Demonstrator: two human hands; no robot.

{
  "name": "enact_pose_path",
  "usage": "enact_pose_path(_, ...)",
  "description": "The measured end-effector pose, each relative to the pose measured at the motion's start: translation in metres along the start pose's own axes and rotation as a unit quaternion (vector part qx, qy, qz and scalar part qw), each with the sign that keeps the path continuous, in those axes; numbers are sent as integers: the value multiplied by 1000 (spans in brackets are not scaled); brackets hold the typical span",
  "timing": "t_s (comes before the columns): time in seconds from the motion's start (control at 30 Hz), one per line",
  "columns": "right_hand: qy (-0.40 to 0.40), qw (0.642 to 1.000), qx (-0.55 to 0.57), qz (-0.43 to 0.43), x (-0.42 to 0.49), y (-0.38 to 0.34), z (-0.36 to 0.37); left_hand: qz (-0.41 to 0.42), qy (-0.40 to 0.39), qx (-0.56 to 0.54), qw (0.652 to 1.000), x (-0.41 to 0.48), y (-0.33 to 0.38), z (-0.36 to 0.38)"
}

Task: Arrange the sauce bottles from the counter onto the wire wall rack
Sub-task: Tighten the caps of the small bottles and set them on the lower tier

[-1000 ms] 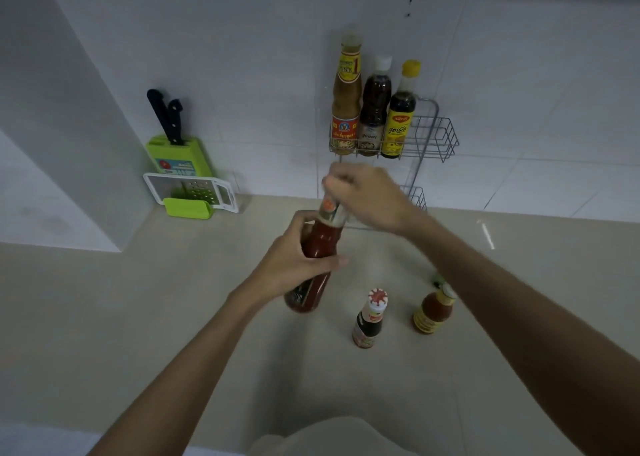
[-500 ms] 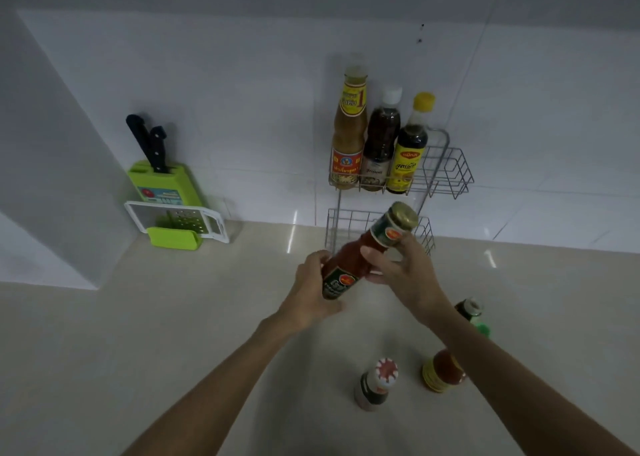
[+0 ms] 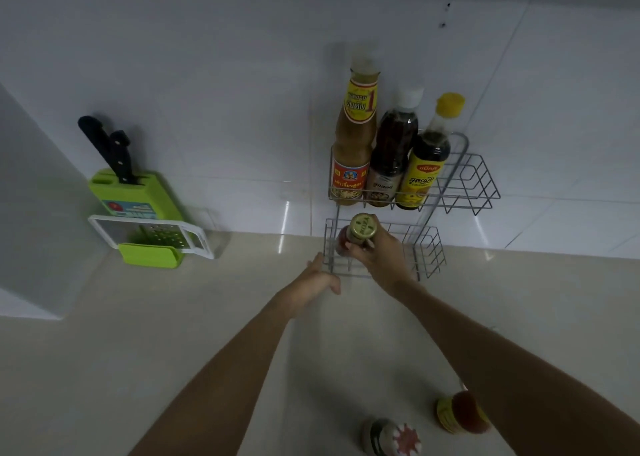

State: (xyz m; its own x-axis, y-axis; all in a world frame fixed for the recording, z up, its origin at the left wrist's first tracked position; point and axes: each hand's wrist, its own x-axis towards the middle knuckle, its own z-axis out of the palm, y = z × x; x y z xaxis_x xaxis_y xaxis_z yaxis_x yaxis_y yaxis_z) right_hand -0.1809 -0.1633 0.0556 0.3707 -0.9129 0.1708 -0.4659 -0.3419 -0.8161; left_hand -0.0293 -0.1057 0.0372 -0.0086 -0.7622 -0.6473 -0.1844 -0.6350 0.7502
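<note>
three bottles (image 3: 388, 151) stand on the top shelf of the rack (image 3: 478, 192). the right hand (image 3: 381, 251) fingers hold a red bottle (image 3: 358, 236) in the bottom shelf. the left hand (image 3: 317, 279) seems loose. two bottles (image 3: 393, 436) wait on the desk (image 3: 173, 351).

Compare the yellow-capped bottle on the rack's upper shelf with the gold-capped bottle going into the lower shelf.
The yellow-capped bottle holds dark sauce; the gold-capped bottle holds red. The first stands free on the upper shelf; the second is gripped by the right hand. Both stand upright.
</note>
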Motion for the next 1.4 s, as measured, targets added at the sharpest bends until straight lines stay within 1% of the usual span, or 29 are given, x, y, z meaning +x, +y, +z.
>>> enact_pose_path(0.1, -20, 999, -36, 17, 16, 3, 5, 3, -17, -18, 1000, 4, 1, 3)
enact_pose_path(0.27, -83, 994, -61, 39, 38, 5, 15, 27, -31, -28, 999, 7, 2, 6)
enact_pose_path(0.43, -121, 986, -49, 102, 54, 3, 17, 46, -36, -8, 998, 7, 5, 5)
enact_pose_path(0.53, -160, 976, -52, 138, 49, -3, 13, 52, -28, 4, 998, 0, 7, 6)
enact_pose_path(0.57, -165, 974, -50, 149, 44, -5, 11, 58, -25, 8, 998, -5, 7, 7)
enact_pose_path(0.63, -132, 976, -49, 164, 25, -9, 5, 66, -15, 17, 998, -15, 1, 9)
enact_pose_path(0.7, -94, 984, -43, 144, -4, -15, -8, 82, -8, 33, 996, -27, -15, 12)
enact_pose_path(0.73, -96, 987, -50, 118, -23, -20, -17, 88, -13, 48, 995, -35, -26, 15)
enact_pose_path(0.77, -116, 987, -71, 82, -44, -27, -27, 92, -24, 66, 993, -44, -40, 18)
enact_pose_path(0.8, -142, 984, -96, 44, -65, -34, -36, 101, -45, 85, 990, -54, -55, 23)
enact_pose_path(0.87, -188, 974, -129, -4, -106, -50, -53, 120, -115, 118, 979, -75, -87, 35)
enact_pose_path(0.93, -213, 962, -170, -26, -142, -63, -64, 128, -187, 129, 966, -96, -116, 51)
enact_pose_path(0.97, -226, 952, -205, -30, -156, -68, -68, 130, -203, 132, 961, -103, -129, 62)
enact_pose_path(1.0, -242, 936, -252, -35, -169, -71, -71, 140, -199, 134, 961, -111, -138, 75)
enact_pose_path(1.03, -256, 917, -304, -43, -182, -71, -73, 155, -173, 134, 963, -117, -146, 90)
enact_pose_path(1.1, -264, 886, -376, -67, -203, -68, -71, 216, -99, 114, 965, -122, -154, 122)
enact_pose_path(1.13, -263, 881, -387, -73, -210, -68, -68, 236, -55, 87, 966, -122, -155, 137)
enact_pose_path(1.17, -262, 878, -392, -80, -215, -66, -65, 235, -11, 53, 971, -124, -152, 150)
enact_pose_path(1.2, -263, 873, -401, -89, -219, -65, -63, 224, 20, 17, 974, -125, -148, 158)
enact_pose_path(1.23, -268, 867, -407, -102, -221, -63, -63, 216, 34, -10, 976, -126, -146, 162)
enact_pose_path(1.27, -275, 863, -407, -119, -222, -62, -64, 218, 26, -29, 975, -127, -145, 163)
enact_pose_path(1.3, -281, 863, -397, -133, -221, -61, -68, 222, 0, -40, 974, -128, -147, 161)
enact_pose_path(1.33, -280, 872, -374, -143, -221, -62, -73, 230, -24, -46, 972, -131, -145, 157)
enact_pose_path(1.4, -273, 909, -283, -137, -216, -71, -90, 223, -47, -25, 973, -141, -132, 145)
